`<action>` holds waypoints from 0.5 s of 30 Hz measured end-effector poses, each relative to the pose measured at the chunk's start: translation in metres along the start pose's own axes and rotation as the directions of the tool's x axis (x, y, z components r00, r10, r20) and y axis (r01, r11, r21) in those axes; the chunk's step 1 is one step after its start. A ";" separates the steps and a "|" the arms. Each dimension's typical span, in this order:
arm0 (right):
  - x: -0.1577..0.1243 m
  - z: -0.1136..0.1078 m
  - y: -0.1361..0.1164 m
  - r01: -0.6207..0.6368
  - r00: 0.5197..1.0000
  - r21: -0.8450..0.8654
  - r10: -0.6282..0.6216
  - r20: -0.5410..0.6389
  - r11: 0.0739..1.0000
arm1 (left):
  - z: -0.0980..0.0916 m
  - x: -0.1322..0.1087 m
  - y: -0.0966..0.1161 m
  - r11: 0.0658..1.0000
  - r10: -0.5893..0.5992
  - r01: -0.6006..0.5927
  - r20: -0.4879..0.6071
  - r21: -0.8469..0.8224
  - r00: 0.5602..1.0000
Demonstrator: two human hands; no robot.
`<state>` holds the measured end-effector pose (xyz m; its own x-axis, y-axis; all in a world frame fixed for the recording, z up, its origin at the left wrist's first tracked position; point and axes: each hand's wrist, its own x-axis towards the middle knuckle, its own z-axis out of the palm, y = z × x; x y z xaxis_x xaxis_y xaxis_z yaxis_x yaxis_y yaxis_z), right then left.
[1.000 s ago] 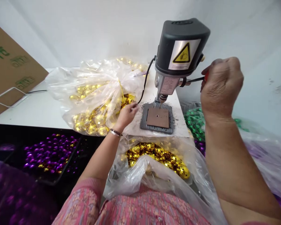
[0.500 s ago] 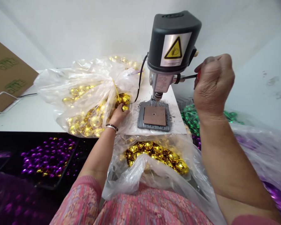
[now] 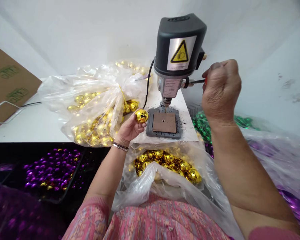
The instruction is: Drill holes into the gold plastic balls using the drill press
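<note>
My left hand (image 3: 130, 129) is closed on a shiny gold faceted ball (image 3: 141, 116), a dark spot showing on its face. It is held just left of the drill press base (image 3: 150, 134). My right hand (image 3: 222, 90) is wrapped round the red-ended feed lever (image 3: 198, 81) of the bench drill press (image 3: 181, 50). Below the chuck (image 3: 167, 101), a thin bit points down at a brown square plate (image 3: 161, 124) with a small hole in it. The bit is above the plate, apart from it.
A tied clear bag (image 3: 95, 123) of gold balls lies on the white table (image 3: 22, 123). Another open bag (image 3: 140, 186) with gold balls sits in front of me. Purple balls (image 3: 52, 170) are at lower left, green ones (image 3: 202, 125) at right. A cardboard box (image 3: 10, 80) stands far left.
My left hand has come out of the tied bag's opening with a gold ball and moved right, toward the drill press. My right hand stays on the lever.
</note>
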<state>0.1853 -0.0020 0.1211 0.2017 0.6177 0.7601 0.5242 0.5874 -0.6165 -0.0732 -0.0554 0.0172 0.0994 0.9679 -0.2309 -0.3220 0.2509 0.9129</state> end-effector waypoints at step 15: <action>-0.005 0.003 -0.001 0.002 0.998 0.016 -0.001 -0.060 1.000 | -0.064 -0.085 0.093 0.760 0.599 -0.647 -0.444 0.055 0.666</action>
<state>0.1810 -0.0041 0.1173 0.2503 0.5850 0.7715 0.5113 0.5968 -0.6184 -0.1722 -0.1131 0.1004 -0.5452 0.8022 0.2435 -0.2574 -0.4366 0.8621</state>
